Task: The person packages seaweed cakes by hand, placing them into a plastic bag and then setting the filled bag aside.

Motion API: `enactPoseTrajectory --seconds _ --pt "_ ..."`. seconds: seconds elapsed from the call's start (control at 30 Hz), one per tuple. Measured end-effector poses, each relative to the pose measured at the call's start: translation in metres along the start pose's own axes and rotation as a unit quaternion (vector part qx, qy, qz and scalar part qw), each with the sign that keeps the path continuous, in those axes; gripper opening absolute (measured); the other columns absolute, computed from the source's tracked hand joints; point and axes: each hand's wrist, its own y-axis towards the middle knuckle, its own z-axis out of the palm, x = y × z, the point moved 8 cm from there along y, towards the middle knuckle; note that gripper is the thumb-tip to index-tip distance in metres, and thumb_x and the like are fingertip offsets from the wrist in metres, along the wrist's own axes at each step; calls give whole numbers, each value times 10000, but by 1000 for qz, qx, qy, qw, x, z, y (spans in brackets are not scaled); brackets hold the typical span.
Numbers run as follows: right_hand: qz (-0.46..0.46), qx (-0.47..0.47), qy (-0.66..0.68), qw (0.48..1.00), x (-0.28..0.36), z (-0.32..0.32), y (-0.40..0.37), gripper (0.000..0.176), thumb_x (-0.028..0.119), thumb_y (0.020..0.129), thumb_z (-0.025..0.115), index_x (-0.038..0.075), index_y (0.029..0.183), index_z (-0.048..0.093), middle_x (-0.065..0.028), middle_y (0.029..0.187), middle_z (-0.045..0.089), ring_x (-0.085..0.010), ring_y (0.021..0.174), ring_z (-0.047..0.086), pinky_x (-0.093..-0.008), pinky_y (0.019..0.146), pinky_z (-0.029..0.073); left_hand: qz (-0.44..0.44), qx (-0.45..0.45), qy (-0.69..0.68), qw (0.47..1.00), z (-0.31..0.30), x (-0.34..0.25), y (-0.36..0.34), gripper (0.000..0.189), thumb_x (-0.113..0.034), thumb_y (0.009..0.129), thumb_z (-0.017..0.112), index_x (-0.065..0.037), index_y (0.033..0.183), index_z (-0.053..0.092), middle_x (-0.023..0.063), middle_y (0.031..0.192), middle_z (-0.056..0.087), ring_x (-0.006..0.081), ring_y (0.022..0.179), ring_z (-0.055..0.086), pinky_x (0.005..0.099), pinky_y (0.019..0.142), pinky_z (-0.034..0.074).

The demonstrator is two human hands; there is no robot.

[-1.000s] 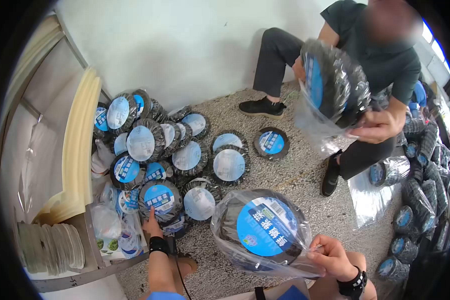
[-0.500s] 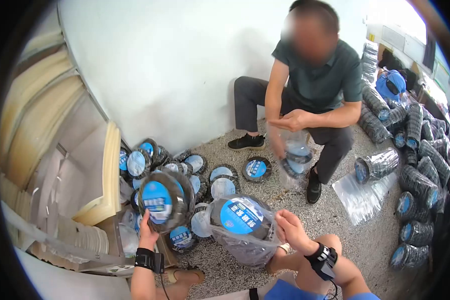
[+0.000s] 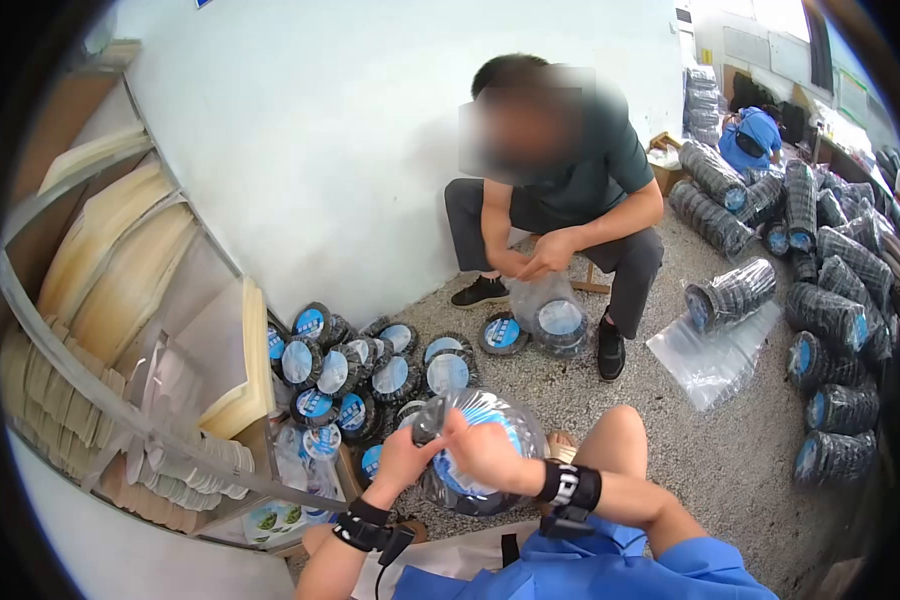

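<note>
Between my knees stands a clear plastic bag (image 3: 530, 420) with round, dark packs inside; a blue label (image 3: 495, 412) shows through the top. My left hand (image 3: 408, 460) is closed on gathered plastic at the bag's near left side. Right beside it, my right hand (image 3: 485, 455) is closed at the same gathered plastic and covers part of the label. Its fingertips are partly smeared by motion. Just beyond, many loose round packs with blue labels (image 3: 447, 372) lie heaped on the floor to the left.
A person (image 3: 580, 170) sits opposite, hands at another clear bag of packs (image 3: 560, 325). At right, a wrapped roll (image 3: 732, 295) lies by flat plastic sheets (image 3: 710, 365), before a pile of wrapped rolls (image 3: 835, 310). A metal rack (image 3: 80, 375) with pale sheets stands left.
The round pack in my left hand has left that hand. Both hands have come together at the bag's mouth, now gathered. The person opposite has leaned forward, their bag lower on the floor.
</note>
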Motion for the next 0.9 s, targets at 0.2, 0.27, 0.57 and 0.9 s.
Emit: enactPoseTrajectory --seconds 0.2,0.27,0.57,0.9 --pt "-88 47 74 992 68 18 -62 211 178 851 563 60 926 405 -133 495 480 -345 423 533 -423 365 417 -157 27 -219 963 10 101 15 379 -331 834 633 24 965 649 108 882 685 255 814 657 374 691 494" --pt "60 91 253 961 38 -1 -77 122 120 901 503 57 903 399 -89 577 549 -234 501 599 -330 464 470 -214 7 -386 897 13 129 0 403 -329 845 623 31 1027 621 126 950 666 263 863 646 389 737 499" --pt "222 -109 677 693 -56 -49 -24 123 183 963 459 64 964 429 -221 966 634 -309 901 658 -268 593 531 59 -47 52 996 24 57 -10 455 -388 899 531 62 962 563 207 899 621 333 873 601 409 814 452" --pt "141 -145 540 817 -38 -172 13 147 197 955 484 66 897 452 -43 522 550 -89 405 511 -178 363 330 394 3 189 899 -79 -126 -77 223 -208 714 705 -53 686 547 81 649 526 267 703 554 471 953 401"
